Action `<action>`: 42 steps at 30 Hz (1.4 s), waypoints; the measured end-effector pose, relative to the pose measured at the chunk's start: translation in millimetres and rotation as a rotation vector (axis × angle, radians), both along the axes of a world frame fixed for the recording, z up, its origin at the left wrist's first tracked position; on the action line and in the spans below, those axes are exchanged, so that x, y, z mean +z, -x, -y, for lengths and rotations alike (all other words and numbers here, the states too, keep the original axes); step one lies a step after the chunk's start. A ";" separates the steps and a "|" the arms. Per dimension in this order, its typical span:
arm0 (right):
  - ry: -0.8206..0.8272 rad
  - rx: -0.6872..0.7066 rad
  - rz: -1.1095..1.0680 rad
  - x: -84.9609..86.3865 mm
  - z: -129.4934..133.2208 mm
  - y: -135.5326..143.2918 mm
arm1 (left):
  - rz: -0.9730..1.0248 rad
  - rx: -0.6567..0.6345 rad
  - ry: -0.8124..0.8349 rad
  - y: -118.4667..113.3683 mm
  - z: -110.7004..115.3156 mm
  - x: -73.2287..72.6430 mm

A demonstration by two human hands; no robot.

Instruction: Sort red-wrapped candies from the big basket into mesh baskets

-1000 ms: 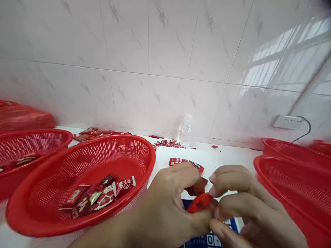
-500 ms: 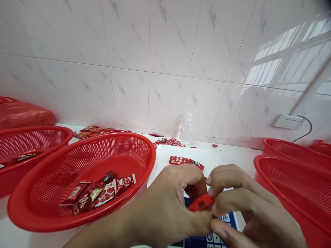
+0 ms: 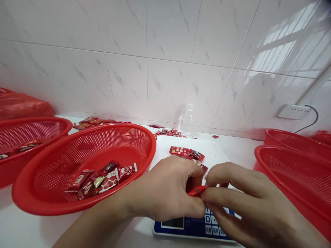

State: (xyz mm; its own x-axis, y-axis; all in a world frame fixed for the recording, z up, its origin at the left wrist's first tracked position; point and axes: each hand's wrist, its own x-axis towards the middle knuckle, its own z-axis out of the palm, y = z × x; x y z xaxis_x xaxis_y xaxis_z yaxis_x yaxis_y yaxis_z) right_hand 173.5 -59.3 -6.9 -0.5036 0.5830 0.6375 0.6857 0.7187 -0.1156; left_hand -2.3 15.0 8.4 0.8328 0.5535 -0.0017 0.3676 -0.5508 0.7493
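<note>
Nearby, red basket (image 3: pixel 51 172) flanks both hands pinching red packet (image 3: pixel 197 190).

Small packing workroom, white tiled wall (image 3: pixel 165 79), red mesh baskets (image 3: pixel 85 165), weighing scale (image 3: pixel 193 227), wrapped sweets (image 3: pixel 103 177)

Left hand (image 3: pixel 168 189) and right hand (image 3: pixel 243 203) meet fingertip to fingertip, fingers curled, pinching together.

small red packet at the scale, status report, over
Left hand and right hand both pinch the small red foil packet. Held above the blue-faced digital scale. Red mesh plastic basket close left, not blocking.
</note>
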 end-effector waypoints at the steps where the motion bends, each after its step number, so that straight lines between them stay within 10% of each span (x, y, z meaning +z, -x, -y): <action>1: -0.011 -0.020 0.020 -0.7 0.2 0.4 | -0.014 -0.008 -0.016 -1.0 -1.0 -0.6; 20: -0.205 -0.135 0.006 -10.8 5.8 2.9 | 0.040 -0.034 0.069 -1.0 4.5 4.7; 33: -0.100 -0.122 -0.051 -11.4 3.1 3.3 | 0.048 -0.010 -0.319 2.4 5.4 2.3; 42: -0.074 -0.104 -0.088 -7.5 5.0 -2.2 | 0.095 -0.021 -0.268 2.4 7.4 2.8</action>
